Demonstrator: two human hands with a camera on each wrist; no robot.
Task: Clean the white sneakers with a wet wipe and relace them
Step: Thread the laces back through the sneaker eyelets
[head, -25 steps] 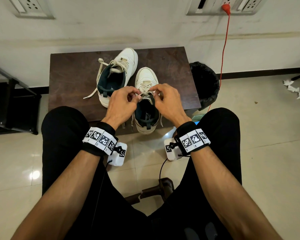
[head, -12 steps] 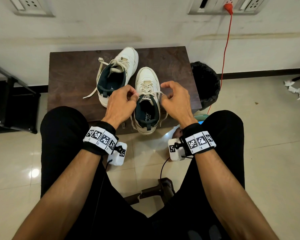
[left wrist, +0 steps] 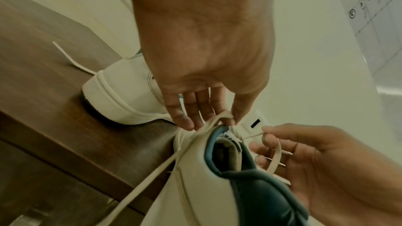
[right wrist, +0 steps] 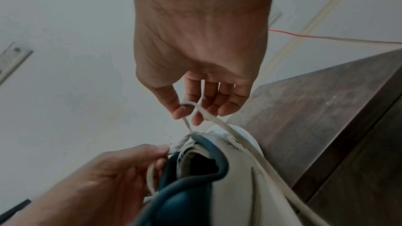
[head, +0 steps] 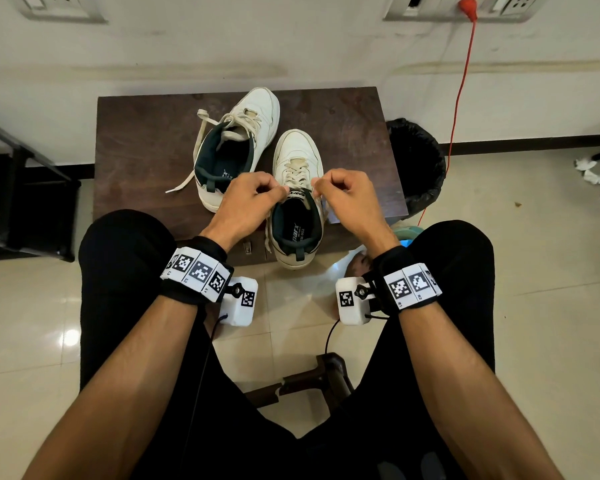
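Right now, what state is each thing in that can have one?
Near sneaker: upright at the table's front edge, laced, ends untied.
Far sneaker: upright, lace loose, untied.
Left hand: pinches one lace end.
Right hand: pinches the other lace end.
Red plug: in the wall socket.

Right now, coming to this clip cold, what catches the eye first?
Two hands meet over the nearer sneaker at the front edge of the dark wooden table: the left hand and the right hand each pinch an end of its lace. Behind it the second sneaker lies with loose laces trailing, and a red cable runs down the wall.
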